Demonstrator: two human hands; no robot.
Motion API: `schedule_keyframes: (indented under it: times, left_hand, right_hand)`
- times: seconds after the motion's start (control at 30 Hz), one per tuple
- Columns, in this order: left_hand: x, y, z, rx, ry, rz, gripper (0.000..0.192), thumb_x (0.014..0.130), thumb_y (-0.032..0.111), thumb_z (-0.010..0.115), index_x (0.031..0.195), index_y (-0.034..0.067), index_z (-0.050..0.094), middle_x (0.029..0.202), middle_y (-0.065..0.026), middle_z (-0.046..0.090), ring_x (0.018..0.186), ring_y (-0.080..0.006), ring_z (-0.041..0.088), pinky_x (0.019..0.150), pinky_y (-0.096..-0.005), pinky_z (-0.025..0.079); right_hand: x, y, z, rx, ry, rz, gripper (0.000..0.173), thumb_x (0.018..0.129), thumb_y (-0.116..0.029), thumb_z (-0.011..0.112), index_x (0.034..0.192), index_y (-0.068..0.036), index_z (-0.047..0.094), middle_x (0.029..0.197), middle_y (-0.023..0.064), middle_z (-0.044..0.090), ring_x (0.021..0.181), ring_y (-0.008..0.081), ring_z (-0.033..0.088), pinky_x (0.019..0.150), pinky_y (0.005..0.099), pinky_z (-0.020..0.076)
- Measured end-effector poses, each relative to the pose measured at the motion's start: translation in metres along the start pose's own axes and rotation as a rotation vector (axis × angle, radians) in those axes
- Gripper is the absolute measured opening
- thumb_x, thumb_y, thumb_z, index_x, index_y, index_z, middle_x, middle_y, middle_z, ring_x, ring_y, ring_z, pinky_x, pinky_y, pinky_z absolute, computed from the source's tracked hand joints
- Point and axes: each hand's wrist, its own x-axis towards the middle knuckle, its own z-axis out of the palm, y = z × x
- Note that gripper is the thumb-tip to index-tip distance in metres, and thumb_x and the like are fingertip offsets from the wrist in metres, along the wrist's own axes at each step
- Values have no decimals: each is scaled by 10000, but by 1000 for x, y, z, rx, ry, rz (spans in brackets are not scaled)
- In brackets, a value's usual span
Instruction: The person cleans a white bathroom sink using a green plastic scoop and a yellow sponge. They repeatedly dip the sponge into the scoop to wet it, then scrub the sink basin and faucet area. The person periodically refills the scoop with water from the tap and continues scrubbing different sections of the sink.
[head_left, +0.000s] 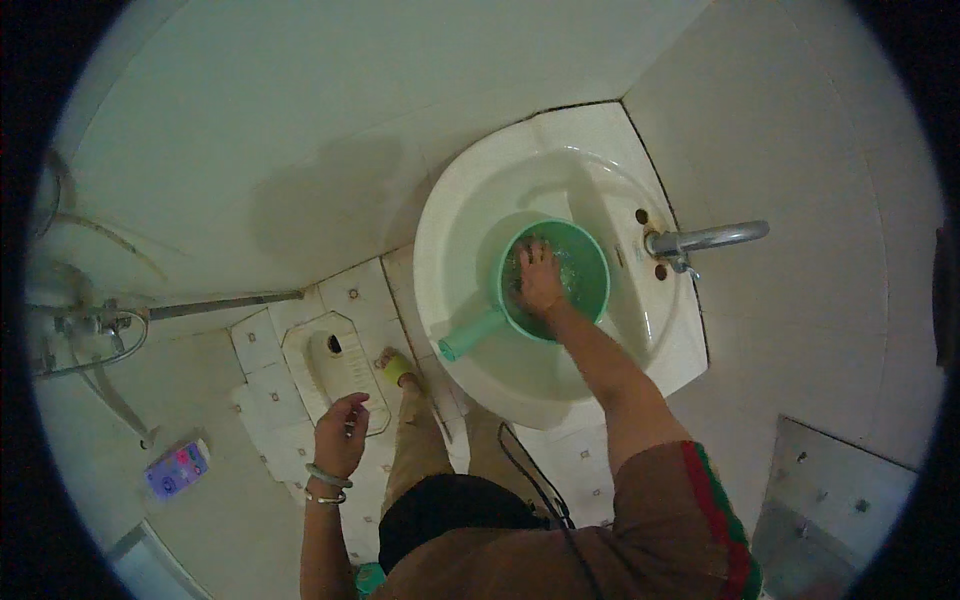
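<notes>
A green plastic dipper (556, 279) with a hollow handle stands in the white ceramic washbasin (450, 232), its handle towards the lower left. Inside it, my right hand (538, 279) reaches down into what looks like water with bubbles, fingers spread. Whether the fingertips touch anything in the dipper cannot be told. My left hand (343, 437), with two bangles on the wrist, hangs with fingers loosely curled and apart over the floor, left of the basin, holding nothing. To the right of the dipper, a chrome faucet (705, 236) rises from the basin's back edge between two holes.
A squat toilet (337, 367) is set in the tiled floor beside my foot. Wall taps with a hose (105, 326) are at the far left, above a purple package (177, 470). A dark cord (536, 480) hangs before my body. Walls meet behind the basin.
</notes>
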Motion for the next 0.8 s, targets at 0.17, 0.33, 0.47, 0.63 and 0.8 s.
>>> schedule_keyframes:
  times: [0.17,0.33,0.47,0.63,0.8]
  left_hand:
    - [17,16,0,45,7,44,230,866,65,606,1094,71,635,875,-86,671,755,-187,648,655,-315,536]
    - [21,8,-3,62,-2,71,233,864,54,608,1096,69,627,861,-96,661,735,-205,649,625,-321,535]
    - [22,4,-3,27,45,99,233,864,44,604,1095,70,623,845,-97,653,717,-208,645,599,-317,526]
    - [25,9,-6,12,24,75,234,865,46,607,1097,61,629,851,-92,662,733,-187,649,617,-309,531]
    - [29,16,-7,16,35,78,220,869,53,605,1087,56,636,841,-95,667,728,-189,651,621,-304,531]
  right_hand:
    - [12,19,9,188,105,28,624,806,-449,626,1323,-161,428,1286,224,412,1060,445,518,851,528,495]
    - [11,14,-2,262,101,-16,443,823,-393,601,1178,-132,558,1143,179,590,984,408,588,806,495,515]
    - [18,1,-11,339,-129,91,386,837,-364,589,1125,-107,570,1096,192,616,923,404,620,797,504,511]
    - [30,-3,-17,1205,-107,449,367,805,-246,627,1136,-99,570,1137,178,616,966,366,626,776,466,526]
    - [9,-3,-41,2505,-154,378,387,828,-208,629,1188,-102,534,1145,138,600,966,275,623,677,357,556]
